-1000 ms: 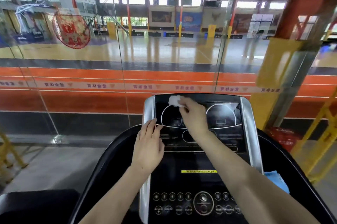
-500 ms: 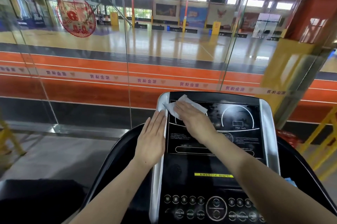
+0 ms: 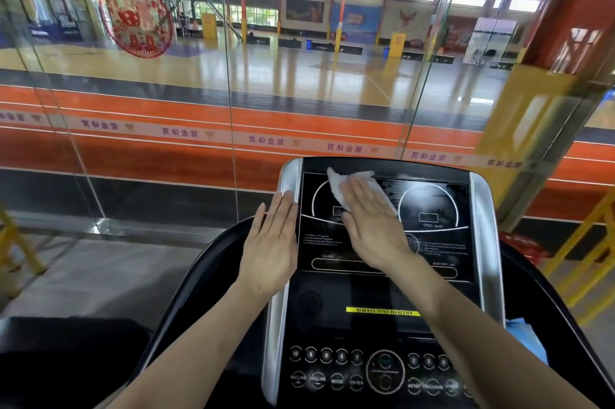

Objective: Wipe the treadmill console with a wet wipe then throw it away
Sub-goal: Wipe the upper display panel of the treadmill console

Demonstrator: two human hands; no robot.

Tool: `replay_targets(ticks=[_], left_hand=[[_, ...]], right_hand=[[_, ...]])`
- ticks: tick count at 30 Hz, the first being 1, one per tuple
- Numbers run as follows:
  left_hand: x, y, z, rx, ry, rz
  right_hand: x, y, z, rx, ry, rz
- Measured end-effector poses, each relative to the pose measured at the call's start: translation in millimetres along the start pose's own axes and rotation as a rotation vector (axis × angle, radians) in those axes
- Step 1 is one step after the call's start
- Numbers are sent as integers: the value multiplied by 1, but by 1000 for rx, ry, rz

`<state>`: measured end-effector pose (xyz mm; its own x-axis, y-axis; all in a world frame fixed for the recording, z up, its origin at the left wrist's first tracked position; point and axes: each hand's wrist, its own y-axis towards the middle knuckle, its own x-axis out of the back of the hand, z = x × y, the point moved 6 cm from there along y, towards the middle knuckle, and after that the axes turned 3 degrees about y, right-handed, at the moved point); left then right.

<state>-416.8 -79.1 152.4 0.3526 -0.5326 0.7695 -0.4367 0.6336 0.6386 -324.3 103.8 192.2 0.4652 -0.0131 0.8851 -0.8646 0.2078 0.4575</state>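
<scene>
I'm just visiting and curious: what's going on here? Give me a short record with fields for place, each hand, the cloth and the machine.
place: gym area behind a glass wall, sports court beyond
machine: treadmill console, black panel with silver side rails
cloth: white wet wipe, on the upper left of the display
right hand: right hand flat, fingers straight, pressing the wipe onto the display
left hand: left hand flat, resting on the left silver rail
extra: blue item right of the console, unclear what

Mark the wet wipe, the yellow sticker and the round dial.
wet wipe (image 3: pixel 336 183): head view, bare white part above the fingers.
yellow sticker (image 3: pixel 382 311): head view, middle of the strip.
round dial (image 3: pixel 385 371): head view, dial centre.
</scene>
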Motion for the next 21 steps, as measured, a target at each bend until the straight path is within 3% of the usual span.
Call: replay_targets(ticks=[3,7,10,14,17,21], left_hand=[[2,-1,-3,11,5,19],[1,-2,-2,33,0,36],[0,-3,-2,13,26,42],[0,-3,-3,13,45,44],[-1,-4,-4,11,49,33],[-2,-4,-4,12,51,20]], right_hand=[[-2,-1,6,-117,99,-2],[-17,20,55,18,19,85],[-15,21,49,59,-31,113],[2,-10,-16,-115,-60,40],[-1,-17,-20,-227,-50,21],[-19,7,39,-65,-16,96]])
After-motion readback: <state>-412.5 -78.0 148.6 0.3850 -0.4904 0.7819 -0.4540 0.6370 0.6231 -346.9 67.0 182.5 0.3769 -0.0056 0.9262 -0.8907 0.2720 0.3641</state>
